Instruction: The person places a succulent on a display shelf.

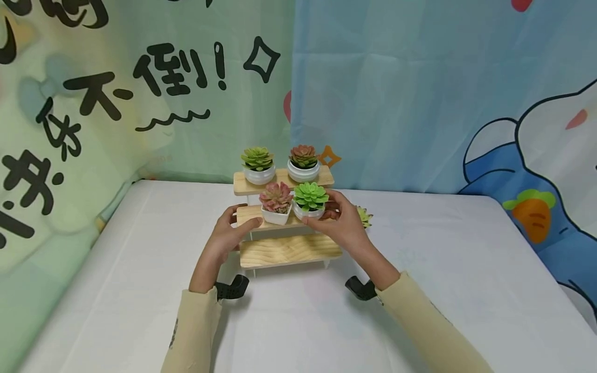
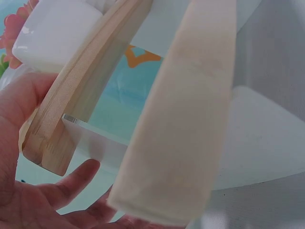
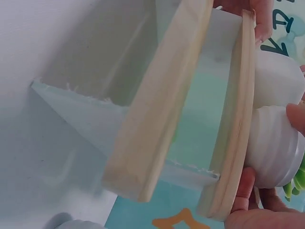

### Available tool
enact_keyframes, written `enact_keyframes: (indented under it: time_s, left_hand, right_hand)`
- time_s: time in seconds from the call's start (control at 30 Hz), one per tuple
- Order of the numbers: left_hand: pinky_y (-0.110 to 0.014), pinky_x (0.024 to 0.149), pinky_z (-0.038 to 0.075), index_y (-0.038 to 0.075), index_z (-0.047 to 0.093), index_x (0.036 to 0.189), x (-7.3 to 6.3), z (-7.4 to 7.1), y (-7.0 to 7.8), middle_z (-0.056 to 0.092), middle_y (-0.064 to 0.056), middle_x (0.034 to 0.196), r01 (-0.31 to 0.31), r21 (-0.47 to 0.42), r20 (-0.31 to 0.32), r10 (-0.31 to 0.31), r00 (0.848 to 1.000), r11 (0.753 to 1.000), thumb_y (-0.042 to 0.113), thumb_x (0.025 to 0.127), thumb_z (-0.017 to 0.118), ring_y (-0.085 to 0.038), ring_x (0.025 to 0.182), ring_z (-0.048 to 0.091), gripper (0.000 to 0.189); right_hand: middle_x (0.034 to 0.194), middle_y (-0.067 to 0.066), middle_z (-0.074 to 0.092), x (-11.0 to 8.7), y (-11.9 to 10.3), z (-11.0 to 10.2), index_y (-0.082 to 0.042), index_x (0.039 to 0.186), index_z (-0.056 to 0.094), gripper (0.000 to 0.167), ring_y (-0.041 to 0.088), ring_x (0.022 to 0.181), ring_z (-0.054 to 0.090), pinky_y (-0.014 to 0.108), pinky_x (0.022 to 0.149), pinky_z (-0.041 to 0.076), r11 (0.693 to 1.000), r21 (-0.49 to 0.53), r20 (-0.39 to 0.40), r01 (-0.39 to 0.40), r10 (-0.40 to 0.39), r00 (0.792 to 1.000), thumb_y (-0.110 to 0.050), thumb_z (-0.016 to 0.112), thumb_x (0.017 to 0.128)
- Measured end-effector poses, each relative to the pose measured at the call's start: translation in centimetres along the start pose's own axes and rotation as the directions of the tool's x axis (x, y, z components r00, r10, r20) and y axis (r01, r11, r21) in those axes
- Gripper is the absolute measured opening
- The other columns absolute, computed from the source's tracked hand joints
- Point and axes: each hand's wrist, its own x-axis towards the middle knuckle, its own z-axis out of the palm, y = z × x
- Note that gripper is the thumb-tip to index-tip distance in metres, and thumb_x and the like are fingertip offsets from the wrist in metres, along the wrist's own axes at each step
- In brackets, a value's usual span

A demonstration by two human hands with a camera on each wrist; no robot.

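A three-step wooden display stand (image 1: 290,250) with pale plank shelves carries small artificial succulents in white pots. At the right of its middle shelf my right hand (image 1: 346,224) holds a bright green potted succulent (image 1: 310,197), thumb at the front of the pot and fingers around its far side. Beside that plant sits a pink succulent (image 1: 276,199) in a squarish white pot. My left hand (image 1: 227,234) grips the left end of the middle shelf, its thumb on top. The left wrist view shows its fingers (image 2: 78,183) spread below the plank (image 2: 71,102).
On the top shelf (image 1: 282,180) stand a green succulent (image 1: 258,160) and a reddish one (image 1: 303,159). Another yellow-green succulent (image 1: 365,216) is partly hidden behind my right hand. A white cloth covers the table (image 1: 140,248); printed curtains (image 1: 396,103) hang behind.
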Motion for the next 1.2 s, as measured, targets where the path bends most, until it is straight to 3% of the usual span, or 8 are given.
enact_keyframes:
  time_s: [0.17,0.4,0.6,0.77,0.93,1.07,1.2]
  left_hand:
    - [-0.033,0.066,0.045,0.008,0.029,0.151,0.1,-0.1,0.0,0.035,-0.024,0.145,-0.003,-0.013,0.003,0.003,1.000,1.000,0.031,0.090,0.067,-0.034,0.108,0.051,0.075]
    - [-0.034,0.068,0.044,0.008,0.028,0.152,-0.2,-0.3,0.4,0.036,-0.022,0.145,-0.005,0.004,0.003,0.005,1.000,1.000,0.033,0.091,0.066,-0.033,0.109,0.051,0.076]
    - [-0.033,0.067,0.044,0.008,0.027,0.152,-0.2,-0.2,0.4,0.035,-0.023,0.146,0.008,0.003,0.007,-0.008,1.000,1.000,0.032,0.091,0.066,-0.033,0.110,0.049,0.077]
    - [-0.031,0.064,0.043,0.008,0.030,0.151,-0.1,0.0,0.1,0.037,-0.023,0.144,0.008,-0.009,0.011,-0.007,1.000,1.000,0.032,0.091,0.067,-0.030,0.105,0.051,0.074]
    - [-0.030,0.063,0.044,0.008,0.030,0.151,0.0,0.1,-0.1,0.037,-0.023,0.143,0.009,-0.025,0.012,-0.009,1.000,1.000,0.032,0.090,0.067,-0.030,0.104,0.052,0.075]
    - [-0.032,0.066,0.045,0.008,0.027,0.152,0.0,0.1,-0.1,0.034,-0.024,0.146,0.015,-0.021,0.011,-0.014,1.000,1.000,0.032,0.090,0.067,-0.034,0.109,0.050,0.078]
    - [-0.032,0.067,0.045,0.010,0.028,0.151,0.0,0.0,-0.1,0.036,-0.021,0.145,0.013,-0.019,0.001,-0.013,1.000,1.000,0.033,0.090,0.067,-0.033,0.110,0.051,0.076]
  right_hand:
    - [0.132,0.019,0.048,-1.0,0.0,-0.8,-0.002,0.145,0.038,0.073,0.030,0.111,0.051,0.044,0.095,0.043,0.999,0.030,-0.027,0.034,-0.033,0.999,-0.009,0.077,0.083]
    - [0.131,0.004,0.048,-2.3,0.5,-3.2,-0.002,0.136,0.046,0.061,0.020,0.103,0.050,0.018,0.073,0.045,0.994,0.050,-0.129,0.099,-0.092,0.987,-0.006,0.076,0.083]
    - [0.128,-0.002,0.049,-2.6,2.0,-4.9,-0.004,0.135,0.048,0.059,0.016,0.101,0.049,0.017,0.074,0.043,0.996,0.011,-0.204,0.083,-0.079,0.976,-0.011,0.077,0.084]
    - [0.135,0.008,0.045,-2.5,3.3,-5.6,-0.004,0.136,0.047,0.061,0.022,0.105,0.045,0.020,0.076,0.041,0.999,-0.052,-0.243,-0.015,0.002,0.970,-0.018,0.077,0.085]
    - [0.140,0.017,0.039,-2.0,4.4,-6.1,-0.007,0.143,0.040,0.074,0.022,0.102,0.043,0.029,0.074,0.042,0.969,-0.090,-0.277,-0.228,0.196,0.941,-0.034,0.076,0.085]
    - [0.145,0.021,0.032,-1.4,5.0,-6.3,-0.005,0.149,0.029,0.086,0.027,0.105,0.045,0.035,0.077,0.043,0.932,-0.096,-0.227,-0.349,0.321,0.919,-0.036,0.076,0.084]
    - [0.147,0.027,0.025,-0.8,5.6,-6.1,-0.001,0.151,0.021,0.091,0.037,0.114,0.045,0.037,0.077,0.049,0.915,-0.109,-0.140,-0.388,0.373,0.917,-0.027,0.076,0.084]
